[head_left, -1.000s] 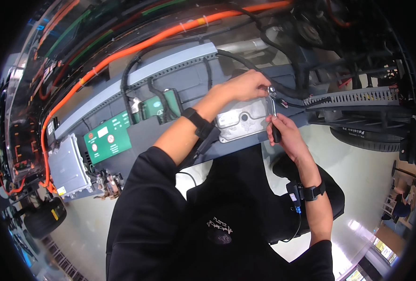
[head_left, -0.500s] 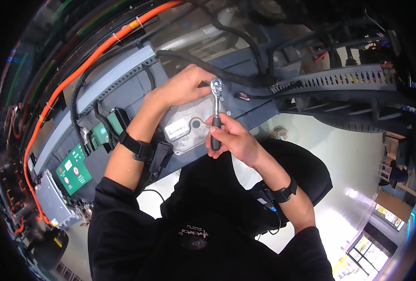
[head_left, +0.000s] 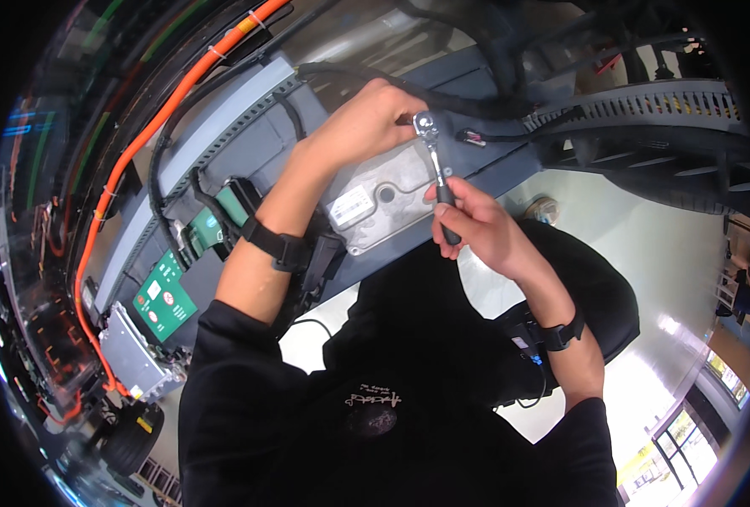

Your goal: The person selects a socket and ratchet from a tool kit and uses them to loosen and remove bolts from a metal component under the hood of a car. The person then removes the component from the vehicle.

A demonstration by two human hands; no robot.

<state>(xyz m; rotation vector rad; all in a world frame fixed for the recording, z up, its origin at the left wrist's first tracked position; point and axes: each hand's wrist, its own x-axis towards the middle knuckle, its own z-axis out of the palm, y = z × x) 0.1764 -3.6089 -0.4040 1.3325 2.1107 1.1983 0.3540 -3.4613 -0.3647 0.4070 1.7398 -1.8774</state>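
My right hand (head_left: 476,224) is closed around the black handle of a ratchet wrench (head_left: 437,169), thumb along the grip. The chrome ratchet head points away from me, beyond the far right corner of a silver metal control unit (head_left: 400,182) with a white label. At that head, my left hand (head_left: 379,122) has its fingers bent together; what they pinch, if anything, is hidden behind the hand and the tool. The left wrist lies above the unit's left part. The unit sits on a grey-blue metal beam (head_left: 493,173).
A thick orange cable (head_left: 168,110) curves along the left. Black hoses (head_left: 442,101) cross behind my hands. A loose connector (head_left: 474,137) lies right of the ratchet. Green-labelled boxes (head_left: 168,296) stand at left. A slotted cable duct (head_left: 645,106) runs off to the right.
The whole view has shifted, so the unit and both hands appear further right and higher. The ratchet handle tilts more, its near end swung right. Both hands keep their places on the tool.
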